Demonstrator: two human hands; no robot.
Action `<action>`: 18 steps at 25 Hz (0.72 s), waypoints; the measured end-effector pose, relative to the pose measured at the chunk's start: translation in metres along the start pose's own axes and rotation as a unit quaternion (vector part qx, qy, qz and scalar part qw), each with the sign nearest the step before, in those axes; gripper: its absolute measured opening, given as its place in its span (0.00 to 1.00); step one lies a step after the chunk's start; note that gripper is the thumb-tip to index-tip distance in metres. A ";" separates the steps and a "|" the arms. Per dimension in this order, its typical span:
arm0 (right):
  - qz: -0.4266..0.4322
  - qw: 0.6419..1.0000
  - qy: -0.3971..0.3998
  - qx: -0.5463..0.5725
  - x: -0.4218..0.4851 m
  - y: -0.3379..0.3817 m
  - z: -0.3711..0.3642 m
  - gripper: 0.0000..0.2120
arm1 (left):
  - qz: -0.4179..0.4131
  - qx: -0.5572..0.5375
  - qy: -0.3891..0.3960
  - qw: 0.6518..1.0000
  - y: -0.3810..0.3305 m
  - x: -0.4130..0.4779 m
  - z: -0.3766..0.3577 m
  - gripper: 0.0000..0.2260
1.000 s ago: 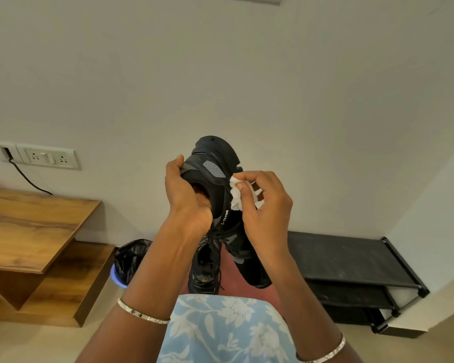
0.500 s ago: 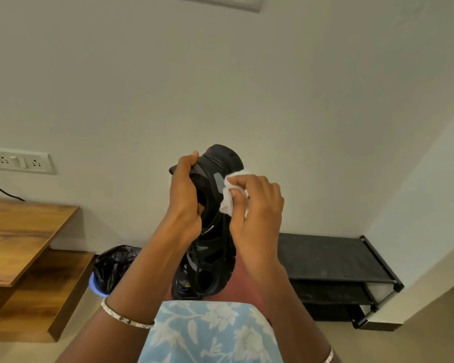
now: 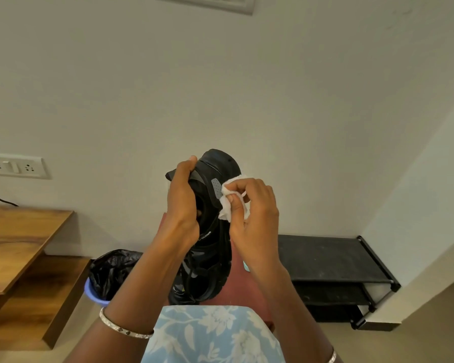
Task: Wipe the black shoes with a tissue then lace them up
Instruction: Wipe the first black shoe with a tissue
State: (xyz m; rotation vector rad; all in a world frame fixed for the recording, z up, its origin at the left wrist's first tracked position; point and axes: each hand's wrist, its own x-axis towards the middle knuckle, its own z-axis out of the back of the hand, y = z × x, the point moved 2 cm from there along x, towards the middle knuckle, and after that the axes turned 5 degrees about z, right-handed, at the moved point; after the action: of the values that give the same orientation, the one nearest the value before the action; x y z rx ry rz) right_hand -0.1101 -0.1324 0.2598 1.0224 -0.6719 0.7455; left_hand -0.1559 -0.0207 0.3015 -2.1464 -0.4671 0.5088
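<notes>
From here I see both forearms raised ahead. The left hand [image 3: 182, 205] has its grip clenched round the heel collar of the black shoe [image 3: 220, 163], held heel-up before the wall. The right hand [image 3: 256, 213] pinches a crumpled white tissue [image 3: 228, 205] against the shoe's side, beside a grey patch [image 3: 216, 187]. The white lettering [image 3: 205, 235] is upside down and I cannot read it. The toe end blends into dark shapes below.

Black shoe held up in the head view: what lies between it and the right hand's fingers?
A crumpled white tissue: the right hand pinches it against the black shoe, beside its grey patch, as the head view shows.
</notes>
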 end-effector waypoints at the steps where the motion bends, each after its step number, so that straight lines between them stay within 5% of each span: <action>1: -0.010 1.000 0.014 0.009 -0.011 -0.005 -0.002 0.12 | -0.006 -0.010 -0.007 1.000 -0.003 0.001 0.001 0.15; 7: -0.052 0.994 0.093 0.017 -0.070 -0.030 -0.004 0.06 | -0.042 -0.035 -0.031 0.998 -0.019 0.012 0.015 0.13; 18: -0.043 0.997 0.029 0.061 -0.026 -0.006 -0.003 0.10 | 0.001 -0.113 -0.032 0.993 -0.006 0.017 0.018 0.14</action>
State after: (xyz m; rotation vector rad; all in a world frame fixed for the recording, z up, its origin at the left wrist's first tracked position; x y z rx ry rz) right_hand -0.1200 -0.1375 0.2352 1.1293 -0.5344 0.7453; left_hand -0.1516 0.0026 0.2929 -2.3522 -0.5812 0.5488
